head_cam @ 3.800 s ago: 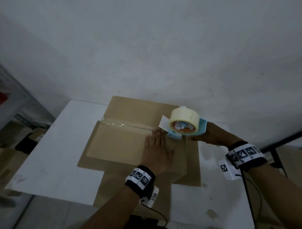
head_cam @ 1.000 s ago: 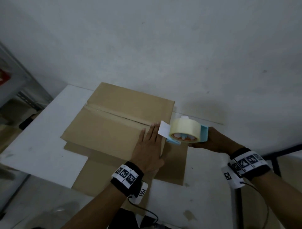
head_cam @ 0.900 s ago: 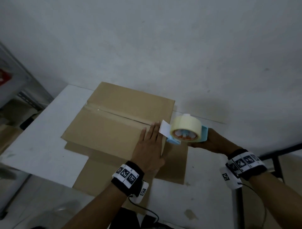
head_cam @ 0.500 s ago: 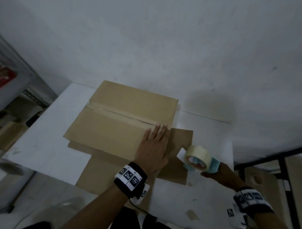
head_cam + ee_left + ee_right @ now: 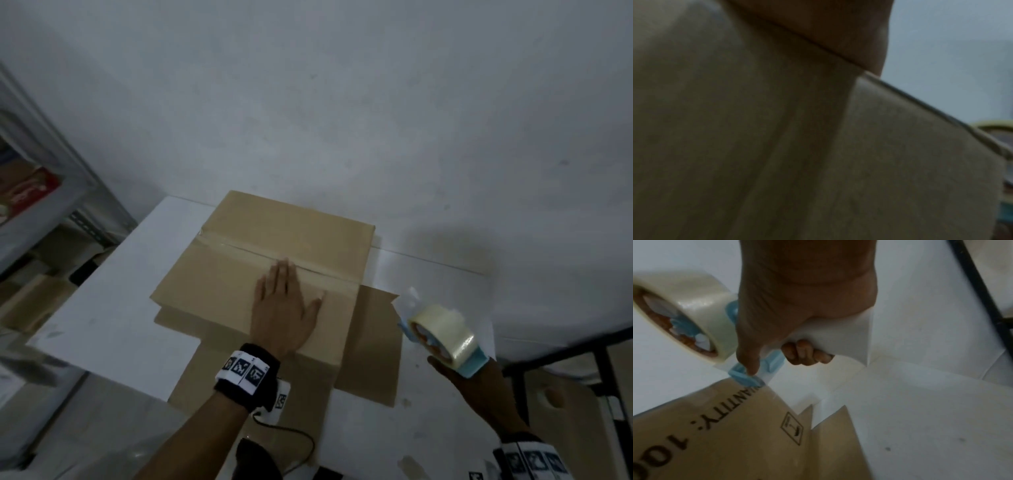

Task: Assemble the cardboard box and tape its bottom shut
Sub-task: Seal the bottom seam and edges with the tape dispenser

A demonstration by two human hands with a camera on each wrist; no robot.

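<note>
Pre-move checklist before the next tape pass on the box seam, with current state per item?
1. Left hand flat on the cardboard box, holding the flaps down: ok.
2. Right hand gripping the tape dispenser: ok.
3. Dispenser at the seam: not ok, it is held off the box's right side.
4. Tape along the whole seam: cannot tell; a glossy strip shows only at the left part.
5. Loose tape end free at the dispenser: ok.
6. Box fully on the table: not ok, the near flap overhangs.

Dim, greyish light all round; a soft shadow sits on the wall (image 5: 442,240). The left wrist view is dark, smeared, out of focus.
</note>
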